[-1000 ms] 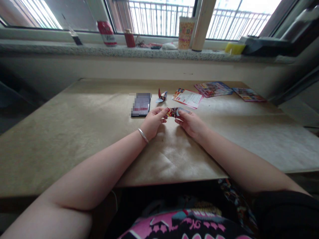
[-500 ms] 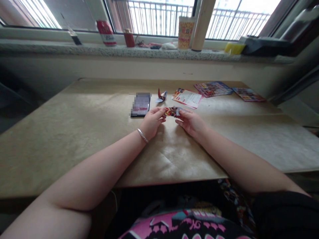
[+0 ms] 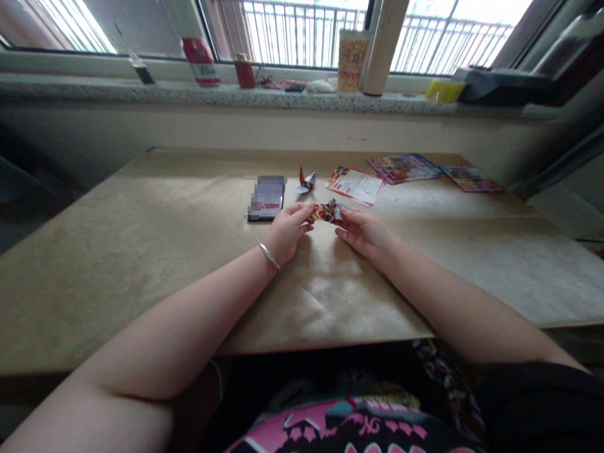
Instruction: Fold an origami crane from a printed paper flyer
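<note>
Between my hands, just above the table, is a small piece of folded colourful printed paper [image 3: 325, 212]. My left hand [image 3: 291, 231] pinches its left end between thumb and fingers; a silver bangle circles that wrist. At the right end, my right hand [image 3: 363, 231] grips the paper with thumb and forefinger, the lower fingers curled beneath. Just beyond, a folded paper figure [image 3: 306, 182] with pointed, raised parts stands on the table. To the left of it lies a dark phone or tablet [image 3: 267, 198], its screen lit and partly blurred.
Printed sheets [image 3: 356, 185] lie beyond my right hand, with stacks of colourful cards or leaflets [image 3: 404, 168] farther back and right. The tan-covered table [image 3: 141, 251] meets a wall below a stone windowsill [image 3: 283, 100] holding a red-and-white can [image 3: 201, 61], a patterned cup [image 3: 352, 61] and other items.
My right hand has shifted slightly to the right, and the paper's right part has tilted a little. My left hand stays nearly still, and the things on the table have not moved.
</note>
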The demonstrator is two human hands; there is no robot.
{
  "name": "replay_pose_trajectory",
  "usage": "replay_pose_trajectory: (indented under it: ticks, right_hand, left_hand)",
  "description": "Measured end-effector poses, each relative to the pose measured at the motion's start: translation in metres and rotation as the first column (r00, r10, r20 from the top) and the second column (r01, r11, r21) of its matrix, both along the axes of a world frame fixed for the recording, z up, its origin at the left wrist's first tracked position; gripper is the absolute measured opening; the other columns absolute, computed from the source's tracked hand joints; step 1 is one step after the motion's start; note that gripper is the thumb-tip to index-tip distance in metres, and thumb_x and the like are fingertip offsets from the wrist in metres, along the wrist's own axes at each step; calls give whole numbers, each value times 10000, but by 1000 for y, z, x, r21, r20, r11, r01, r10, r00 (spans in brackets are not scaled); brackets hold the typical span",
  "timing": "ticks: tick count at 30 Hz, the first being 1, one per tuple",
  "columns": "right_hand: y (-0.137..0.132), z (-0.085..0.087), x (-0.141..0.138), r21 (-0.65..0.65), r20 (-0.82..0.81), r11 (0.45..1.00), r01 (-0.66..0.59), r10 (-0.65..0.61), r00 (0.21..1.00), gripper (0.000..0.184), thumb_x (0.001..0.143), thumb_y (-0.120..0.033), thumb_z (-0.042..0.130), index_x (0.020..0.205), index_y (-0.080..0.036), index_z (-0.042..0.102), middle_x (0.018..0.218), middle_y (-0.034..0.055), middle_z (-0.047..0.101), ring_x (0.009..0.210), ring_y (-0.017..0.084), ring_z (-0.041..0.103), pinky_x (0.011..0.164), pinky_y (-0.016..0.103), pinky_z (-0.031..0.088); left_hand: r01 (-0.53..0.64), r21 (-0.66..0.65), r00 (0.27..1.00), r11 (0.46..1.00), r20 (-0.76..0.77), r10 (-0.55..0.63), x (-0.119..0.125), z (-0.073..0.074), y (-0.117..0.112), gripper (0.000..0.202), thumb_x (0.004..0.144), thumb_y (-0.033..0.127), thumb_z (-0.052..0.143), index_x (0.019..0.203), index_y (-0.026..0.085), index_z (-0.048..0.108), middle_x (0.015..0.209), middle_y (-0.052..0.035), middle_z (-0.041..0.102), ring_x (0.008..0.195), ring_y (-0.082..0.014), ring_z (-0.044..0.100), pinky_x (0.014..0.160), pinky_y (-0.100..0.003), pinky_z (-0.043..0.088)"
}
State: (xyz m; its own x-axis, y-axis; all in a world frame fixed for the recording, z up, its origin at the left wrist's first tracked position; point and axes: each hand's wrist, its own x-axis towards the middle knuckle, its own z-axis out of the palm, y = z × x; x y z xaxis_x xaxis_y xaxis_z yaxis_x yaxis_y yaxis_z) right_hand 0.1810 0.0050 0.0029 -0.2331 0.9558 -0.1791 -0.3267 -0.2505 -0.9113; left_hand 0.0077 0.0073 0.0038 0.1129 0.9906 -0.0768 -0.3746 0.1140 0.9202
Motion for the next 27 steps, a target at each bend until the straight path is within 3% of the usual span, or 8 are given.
replay_pose_trajectory:
  ticks: [4, 11, 16, 27]
  right_hand:
    - [1, -3, -1, -20, -14, 1000, 3, -4, 1000, 96, 799, -235, 633, 882, -220, 681, 885, 13, 732, 842, 148, 661, 598, 221, 478]
    - [2, -7, -4, -59, -34, 998, 14, -16, 999, 93, 830, -235, 601, 884, -222, 676, 844, 9, 732, 823, 152, 672, 684, 266, 510]
    - [-1, -3, -7, -111, -90, 993, 26, -36, 995, 142, 865, -184, 543, 860, -221, 679, 792, -17, 718, 740, 118, 655, 663, 241, 498]
    - [-1, -4, -8, -94, -84, 996, 1, -9, 996, 125, 848, -203, 563, 879, -231, 681, 817, 3, 739, 839, 155, 677, 781, 291, 524]
  left_hand:
    - [-5, -5, 1000, 1000, -3, 5, 0, -1, 0, 245, 716, 312, 785, 706, 141, 610, 714, 4, 619, 632, -65, 542, 584, -167, 422]
    - [-10, 6, 1000, 1000, -19, 10, 2, -3, 1, 281, 705, 352, 793, 704, 145, 602, 685, 15, 598, 594, -55, 519, 573, -163, 421]
    - [-7, 26, 1000, 1000, -16, 8, 2, -3, 1, 302, 676, 364, 810, 703, 145, 604, 681, 19, 597, 580, -50, 507, 557, -157, 417]
    - [-14, 60, 999, 998, -50, 17, 3, -8, 2, 353, 663, 419, 816, 700, 156, 584, 662, 26, 594, 560, -53, 510, 545, -164, 415]
